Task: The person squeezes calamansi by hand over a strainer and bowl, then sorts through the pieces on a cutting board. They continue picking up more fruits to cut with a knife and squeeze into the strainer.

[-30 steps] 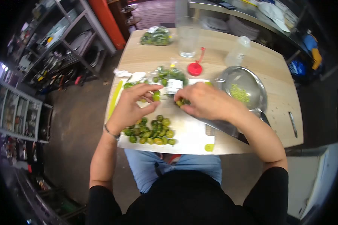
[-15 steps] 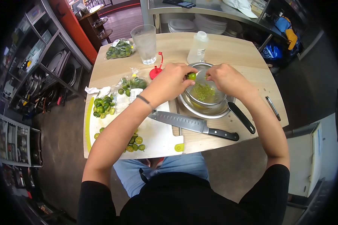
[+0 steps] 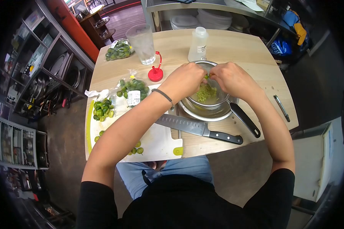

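Over a fine-mesh strainer [image 3: 226, 100], my left hand [image 3: 191, 78] is closed on a small green lime [image 3: 206, 76]. My right hand [image 3: 230, 79] is closed too, its fingertips pinched at the same fruit, which is mostly hidden by fingers. Greenish pulp and seeds [image 3: 206, 93] lie in the mesh below. The strainer rests on a metal bowl [image 3: 197, 115], its black handle pointing to the front right. Cut limes [image 3: 103, 109] sit on the white cutting board [image 3: 156, 143], partly hidden by my left forearm.
A large knife [image 3: 193, 126] lies across the board's edge. Bagged limes [image 3: 139, 86], another bag of limes [image 3: 119, 49], a glass [image 3: 142, 44], a red cap [image 3: 155, 73] and a plastic bottle [image 3: 198, 45] stand farther back. A pen [image 3: 281, 108] lies at the right.
My left hand has moved right, bringing the lime against my right fingertips. The limes by my left forearm are more covered now. The view has shifted slightly.
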Action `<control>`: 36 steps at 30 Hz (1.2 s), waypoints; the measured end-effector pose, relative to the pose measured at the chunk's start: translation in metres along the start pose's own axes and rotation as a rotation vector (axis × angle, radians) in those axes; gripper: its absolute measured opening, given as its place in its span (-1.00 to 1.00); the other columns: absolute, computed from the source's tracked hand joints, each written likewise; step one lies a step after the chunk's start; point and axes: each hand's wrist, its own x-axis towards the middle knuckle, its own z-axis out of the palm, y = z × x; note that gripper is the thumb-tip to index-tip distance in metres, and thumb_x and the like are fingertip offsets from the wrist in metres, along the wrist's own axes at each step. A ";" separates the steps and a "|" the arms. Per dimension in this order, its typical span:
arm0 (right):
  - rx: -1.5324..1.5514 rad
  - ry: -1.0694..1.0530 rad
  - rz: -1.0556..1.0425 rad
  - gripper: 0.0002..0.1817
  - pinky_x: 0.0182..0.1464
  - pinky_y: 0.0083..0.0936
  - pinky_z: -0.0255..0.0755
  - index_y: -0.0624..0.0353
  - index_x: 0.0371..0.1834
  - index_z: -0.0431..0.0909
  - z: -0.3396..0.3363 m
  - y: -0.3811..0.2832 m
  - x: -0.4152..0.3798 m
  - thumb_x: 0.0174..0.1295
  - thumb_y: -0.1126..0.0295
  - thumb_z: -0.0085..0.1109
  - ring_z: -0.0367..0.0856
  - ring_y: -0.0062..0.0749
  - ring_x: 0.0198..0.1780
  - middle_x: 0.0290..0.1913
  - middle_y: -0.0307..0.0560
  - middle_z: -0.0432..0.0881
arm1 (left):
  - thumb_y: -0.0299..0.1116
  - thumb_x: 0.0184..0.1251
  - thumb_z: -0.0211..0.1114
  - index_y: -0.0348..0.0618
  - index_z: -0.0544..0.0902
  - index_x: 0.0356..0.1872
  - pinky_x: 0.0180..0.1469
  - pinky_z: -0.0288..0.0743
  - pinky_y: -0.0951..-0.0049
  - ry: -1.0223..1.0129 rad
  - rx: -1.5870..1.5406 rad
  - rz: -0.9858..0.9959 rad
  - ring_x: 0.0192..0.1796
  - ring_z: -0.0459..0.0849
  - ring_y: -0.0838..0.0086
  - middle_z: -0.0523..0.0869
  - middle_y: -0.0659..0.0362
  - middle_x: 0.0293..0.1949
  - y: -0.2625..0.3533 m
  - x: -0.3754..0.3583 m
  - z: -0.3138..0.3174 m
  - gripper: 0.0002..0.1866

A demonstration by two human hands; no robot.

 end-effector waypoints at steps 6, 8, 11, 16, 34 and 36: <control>-0.013 0.009 0.013 -0.87 -0.12 -0.17 0.53 0.28 -0.30 0.67 -0.003 0.001 -0.005 0.11 0.50 0.22 0.65 0.03 -0.24 -0.33 0.08 0.69 | -0.45 0.13 0.36 -0.27 0.74 -0.42 -0.18 0.64 0.17 -0.005 0.051 0.037 -0.24 0.74 0.06 0.74 -0.08 -0.37 0.004 0.007 0.000 -0.91; -0.014 -0.013 0.034 -0.88 -0.11 -0.16 0.53 0.26 -0.30 0.66 -0.003 0.000 -0.005 0.12 0.49 0.22 0.65 0.04 -0.22 -0.32 0.07 0.69 | -0.46 0.11 0.36 -0.25 0.74 -0.41 -0.17 0.64 0.16 -0.007 0.054 0.033 -0.24 0.74 0.06 0.74 -0.08 -0.36 0.005 0.008 -0.001 -0.92; -0.047 0.029 0.001 -0.90 -0.18 -0.15 0.58 0.24 -0.35 0.65 -0.003 0.001 -0.005 0.16 0.46 0.19 0.68 0.04 -0.27 -0.35 0.09 0.70 | -0.49 0.07 0.34 -0.24 0.73 -0.39 -0.18 0.62 0.14 0.016 0.070 0.019 -0.26 0.72 0.06 0.73 -0.05 -0.35 0.004 0.009 0.001 -0.91; -0.055 -0.009 0.108 -0.90 -0.18 -0.13 0.51 0.26 -0.36 0.64 -0.008 -0.006 -0.005 0.17 0.44 0.24 0.64 0.07 -0.28 -0.37 0.10 0.67 | -0.55 0.03 0.29 -0.20 0.74 -0.34 -0.18 0.60 0.14 0.104 0.064 0.029 -0.27 0.71 0.07 0.73 -0.01 -0.34 0.001 0.011 0.002 -0.85; -0.040 -0.011 0.098 -0.88 -0.20 -0.12 0.52 0.28 -0.32 0.67 -0.008 -0.006 -0.008 0.17 0.43 0.26 0.65 0.10 -0.31 -0.38 0.13 0.68 | -0.55 0.11 0.27 -0.19 0.75 -0.26 -0.22 0.61 0.23 0.334 0.019 0.123 -0.30 0.73 0.11 0.76 0.05 -0.33 0.022 0.025 -0.040 -0.82; -0.041 -0.008 0.097 -0.87 -0.19 -0.13 0.52 0.28 -0.31 0.67 -0.009 -0.007 -0.009 0.17 0.43 0.27 0.65 0.09 -0.31 -0.37 0.13 0.69 | -0.52 0.15 0.28 -0.20 0.75 -0.26 -0.18 0.61 0.21 0.349 -0.063 0.078 -0.27 0.72 0.09 0.75 0.03 -0.31 0.023 0.024 -0.042 -0.85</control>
